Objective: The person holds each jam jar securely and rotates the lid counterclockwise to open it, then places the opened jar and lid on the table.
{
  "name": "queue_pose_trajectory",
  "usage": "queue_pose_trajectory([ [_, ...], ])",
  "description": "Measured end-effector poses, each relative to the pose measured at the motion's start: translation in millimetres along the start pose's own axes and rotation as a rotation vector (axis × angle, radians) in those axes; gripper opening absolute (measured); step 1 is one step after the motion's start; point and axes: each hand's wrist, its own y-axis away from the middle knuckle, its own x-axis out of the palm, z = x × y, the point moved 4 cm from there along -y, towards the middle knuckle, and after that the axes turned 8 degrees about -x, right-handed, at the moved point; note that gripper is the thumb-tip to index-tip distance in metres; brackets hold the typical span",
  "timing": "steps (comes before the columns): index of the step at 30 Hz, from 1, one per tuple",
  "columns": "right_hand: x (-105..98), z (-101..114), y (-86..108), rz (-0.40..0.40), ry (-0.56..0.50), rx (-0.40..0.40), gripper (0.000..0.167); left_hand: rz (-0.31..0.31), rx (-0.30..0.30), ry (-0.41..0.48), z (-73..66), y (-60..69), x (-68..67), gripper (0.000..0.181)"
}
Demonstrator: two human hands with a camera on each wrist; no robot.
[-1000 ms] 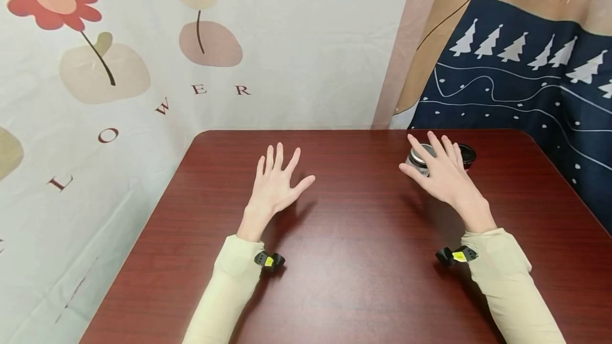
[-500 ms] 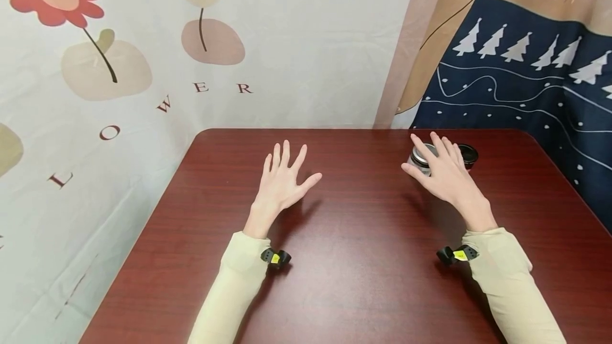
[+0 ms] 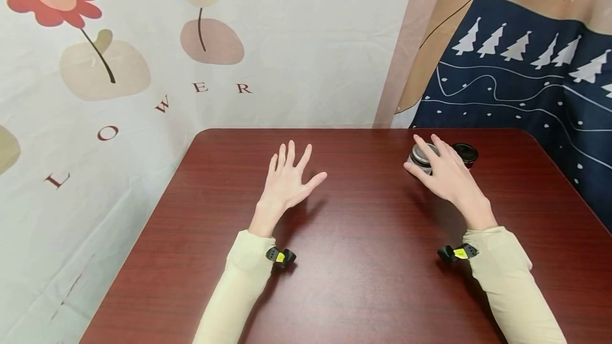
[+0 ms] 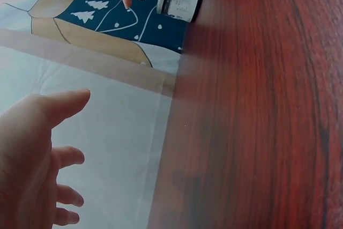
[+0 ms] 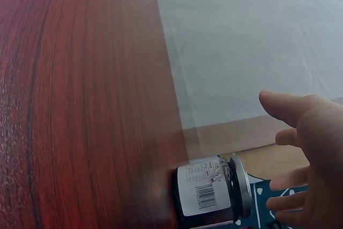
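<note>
Head view: can see a silver-lidded jar (image 3: 421, 158) partly behind the right hand (image 3: 448, 175), with a black-lidded jar (image 3: 467, 152) beside it, well away from the left hand (image 3: 285, 186). Both hands empty, fingers spread.

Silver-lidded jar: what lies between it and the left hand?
In the head view, bare tabletop stretches from the left hand toward the silver-lidded jar; at the jar's end, the right hand partly covers it.
</note>
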Motion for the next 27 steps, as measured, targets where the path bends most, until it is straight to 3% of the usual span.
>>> queue_pose_trajectory([
  [13, 2.8, -3.1, -0.4, 0.023, -0.030, 0.033, 0.080, 0.020, 0.001, 0.022, -9.6, -2.8, 3.9, 0.083],
  [27, 8.3, -12.5, -2.1, -0.020, -0.014, 0.024, 0.076, 0.035, 0.014, 0.044, -21.0, -6.8, 7.6, 0.083],
])
